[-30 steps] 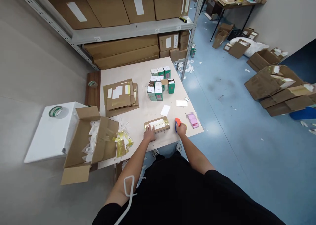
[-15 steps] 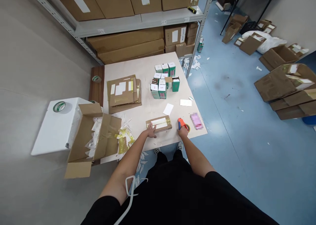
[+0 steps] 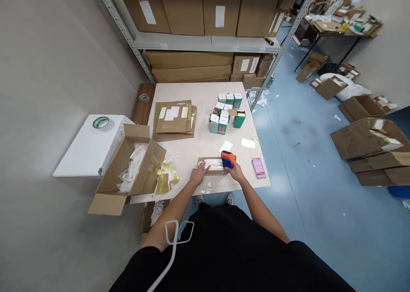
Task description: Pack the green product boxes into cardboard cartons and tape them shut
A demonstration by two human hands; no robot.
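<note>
A small cardboard box (image 3: 219, 171) with white labels and clear tape lies near the table's front edge. My left hand (image 3: 199, 173) rests on its left end, with fingers stretched out and apart. My right hand (image 3: 236, 171) is closed around an orange and blue tape dispenser (image 3: 227, 159), held over the box's right end. The dispenser hides that end of the box, and its handle is mostly covered by my fingers. Just behind the box lie a white paper slip (image 3: 226, 146) and a white card (image 3: 248, 143).
Several green and white boxes (image 3: 223, 125) stand farther back beside flattened cardboard (image 3: 173, 120). An open carton (image 3: 124, 172) of paper scraps sits at the left, near crumpled yellow tape (image 3: 166, 176). A blurred pink item (image 3: 259, 168) lies right. Shelving (image 3: 205, 43) stands behind the table.
My right hand has lifted the tape dispenser off the table and brought it left over the box's right end. My left hand stays at the box's left end. The camera view has shifted.
</note>
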